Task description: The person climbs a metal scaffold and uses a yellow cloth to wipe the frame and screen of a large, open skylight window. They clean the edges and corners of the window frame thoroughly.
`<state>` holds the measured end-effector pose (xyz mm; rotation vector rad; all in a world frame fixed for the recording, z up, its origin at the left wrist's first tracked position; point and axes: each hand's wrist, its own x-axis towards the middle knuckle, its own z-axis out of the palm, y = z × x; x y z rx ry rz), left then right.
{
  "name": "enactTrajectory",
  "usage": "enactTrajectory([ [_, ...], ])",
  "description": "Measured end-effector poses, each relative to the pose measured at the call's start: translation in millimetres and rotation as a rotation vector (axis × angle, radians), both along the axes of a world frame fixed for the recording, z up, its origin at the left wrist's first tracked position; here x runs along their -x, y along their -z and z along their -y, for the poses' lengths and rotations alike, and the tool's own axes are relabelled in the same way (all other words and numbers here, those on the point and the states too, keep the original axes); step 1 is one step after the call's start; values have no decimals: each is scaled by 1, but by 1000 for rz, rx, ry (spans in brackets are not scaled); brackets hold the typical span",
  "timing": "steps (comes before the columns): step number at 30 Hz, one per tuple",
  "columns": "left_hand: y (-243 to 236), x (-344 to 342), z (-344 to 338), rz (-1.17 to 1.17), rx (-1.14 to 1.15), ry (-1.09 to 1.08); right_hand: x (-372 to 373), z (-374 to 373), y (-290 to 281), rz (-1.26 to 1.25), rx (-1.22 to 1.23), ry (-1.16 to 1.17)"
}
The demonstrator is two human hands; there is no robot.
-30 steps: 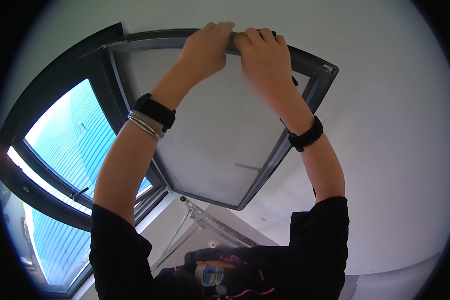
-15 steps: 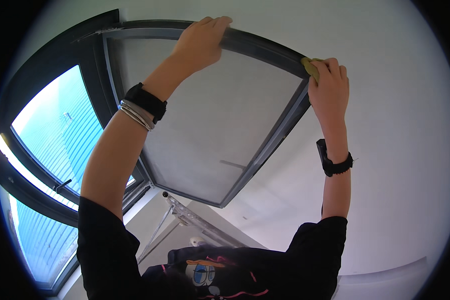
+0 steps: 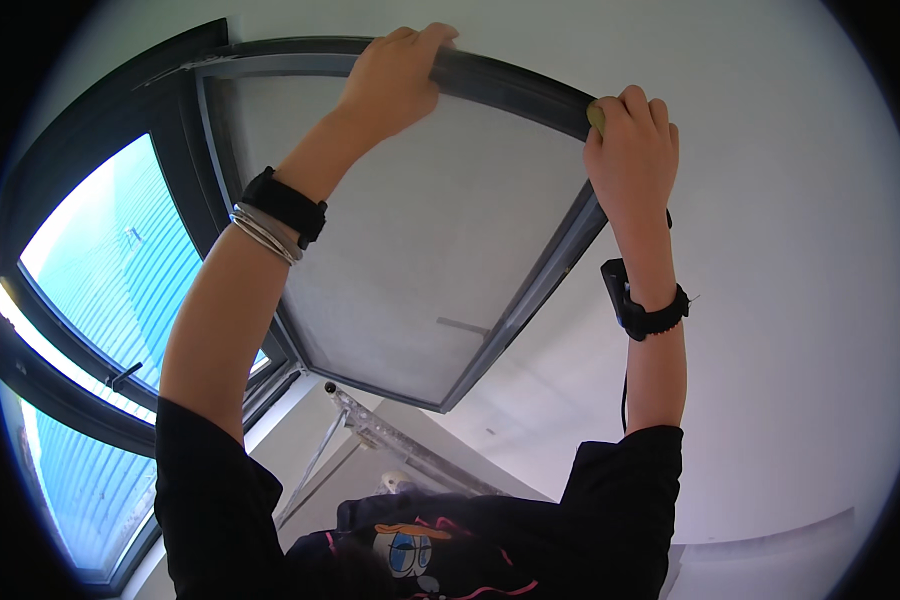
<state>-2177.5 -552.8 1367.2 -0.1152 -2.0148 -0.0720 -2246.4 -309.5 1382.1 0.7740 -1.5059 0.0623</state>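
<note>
A dark-framed window screen (image 3: 530, 310) with grey mesh stands swung inward from the window. My left hand (image 3: 395, 85) grips the top rail of its frame near the middle, fingers hooked over the upper edge. At the top right corner, my right hand (image 3: 632, 150) is closed on an olive-green cloth (image 3: 597, 118) pressed against the frame. Only a small piece of the cloth shows; the rest is hidden under my fingers.
On the left is the dark window frame (image 3: 185, 160) with bright glass (image 3: 110, 260) and a small black handle (image 3: 125, 376). Below the screen, a stained metal pole (image 3: 400, 440) slants across. A white wall (image 3: 770, 300) fills the right side.
My right hand has shifted left and slightly up at the frame's corner with the cloth, which now shows less. My left hand keeps hold of the top rail, moved slightly left.
</note>
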Motion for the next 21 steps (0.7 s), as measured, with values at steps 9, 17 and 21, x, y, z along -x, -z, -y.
enactTrajectory([
  [9,-6,-6,-8,39,-12,-4,-11,6,-5,46,-81,49],
  [17,-7,-1,-3,76,-59,-38,-22,73,-6,-18,-124,-135],
  [21,-5,2,-6,-25,-25,-37,-24,93,-4,-32,-106,-188],
])
